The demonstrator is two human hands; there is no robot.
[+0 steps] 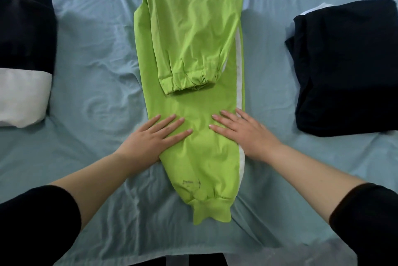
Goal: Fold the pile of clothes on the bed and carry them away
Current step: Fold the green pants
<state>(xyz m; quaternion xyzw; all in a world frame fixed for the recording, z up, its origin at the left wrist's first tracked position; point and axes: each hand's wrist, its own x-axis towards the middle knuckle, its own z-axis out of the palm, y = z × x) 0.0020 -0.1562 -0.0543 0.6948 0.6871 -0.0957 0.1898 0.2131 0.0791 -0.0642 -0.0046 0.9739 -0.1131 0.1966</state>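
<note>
A person presses both palms flat on a lime-green garment (191,84) lying lengthwise in the middle of a pale blue bedsheet (97,61). The left hand (150,136) rests on the garment's left edge, the right hand (241,132) on its right edge over a white side stripe (238,67), fingers of both spread and gripping nothing. The cloth lies directly under the fingertips. A folded dark-and-white stack (23,56) sits well to the left, a folded dark pile (346,65) to the right.
</note>
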